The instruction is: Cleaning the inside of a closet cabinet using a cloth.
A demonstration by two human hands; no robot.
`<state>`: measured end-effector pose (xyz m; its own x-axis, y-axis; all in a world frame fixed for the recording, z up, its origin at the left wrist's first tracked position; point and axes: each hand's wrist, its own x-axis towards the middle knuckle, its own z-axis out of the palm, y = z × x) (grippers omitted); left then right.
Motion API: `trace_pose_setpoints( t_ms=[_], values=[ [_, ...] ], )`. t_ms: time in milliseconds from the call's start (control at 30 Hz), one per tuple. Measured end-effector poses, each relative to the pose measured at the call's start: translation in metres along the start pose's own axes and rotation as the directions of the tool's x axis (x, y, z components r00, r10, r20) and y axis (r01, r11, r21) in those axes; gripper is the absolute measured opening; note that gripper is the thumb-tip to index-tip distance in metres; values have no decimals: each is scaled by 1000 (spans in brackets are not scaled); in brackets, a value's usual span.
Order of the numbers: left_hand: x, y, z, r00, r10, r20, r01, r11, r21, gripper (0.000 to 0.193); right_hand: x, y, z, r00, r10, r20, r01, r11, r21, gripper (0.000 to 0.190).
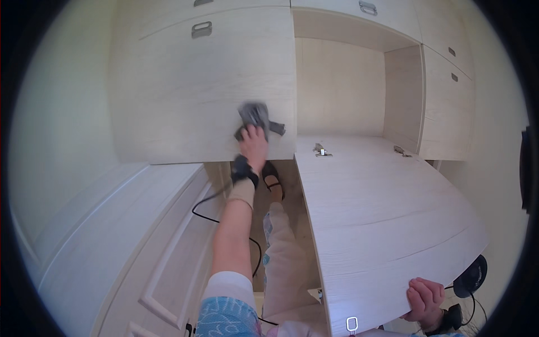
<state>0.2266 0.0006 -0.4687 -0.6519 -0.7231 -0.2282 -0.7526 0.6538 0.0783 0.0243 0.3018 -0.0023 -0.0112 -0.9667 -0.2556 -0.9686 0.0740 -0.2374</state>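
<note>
My left hand (pixel 254 147) presses a grey cloth (pixel 254 113) against a pale wood-grain cabinet door (pixel 202 92), near its lower right part. Cloth and fingers are blurred. A black band with a cable is around that wrist. Low on the right, my right hand (pixel 425 297) is curled over the outer edge of an opened cabinet panel (pixel 379 223), which extends from the cabinet towards me. Metal hinges (pixel 323 151) sit on the panel close to an open compartment (pixel 341 84). A square metal handle (pixel 352 323) shows at the panel's near edge.
A white panelled piece of furniture (pixel 168 236) runs along the left. Below my left arm hangs a black cable (pixel 257 257). A foot in a dark shoe (pixel 270 175) is on the floor between furniture and panel. At right sits a black round object (pixel 471 276) with cables.
</note>
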Motion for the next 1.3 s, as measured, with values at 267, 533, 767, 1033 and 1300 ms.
trace_pose_setpoints(
  t_ms=[267, 533, 767, 1033, 1300],
  values=[
    [-211, 45, 47, 810, 145, 568, 166, 872, -460, 25, 1, 1, 12, 1000, -21, 20, 20, 998, 56, 34],
    [-121, -22, -69, 929, -195, 315, 364, 629, -686, 36, 4, -4, 5, 998, 12, -62, -12, 1000, 0, 30],
    [8, -103, -76, 966, -252, 54, 240, 804, -544, 52, 4, -5, 8, 1000, 12, -19, -12, 1000, 11, 30],
    [26, -21, -14, 986, 146, -83, -168, 832, -529, 31, -3, -6, 15, 1000, 25, -16, -26, 999, -24, 34],
    [8, 157, 5, 580, 701, 414, -361, 677, -642, 42, 2, -7, 13, 1000, -13, 3, 13, 998, -55, 22]
  ],
)
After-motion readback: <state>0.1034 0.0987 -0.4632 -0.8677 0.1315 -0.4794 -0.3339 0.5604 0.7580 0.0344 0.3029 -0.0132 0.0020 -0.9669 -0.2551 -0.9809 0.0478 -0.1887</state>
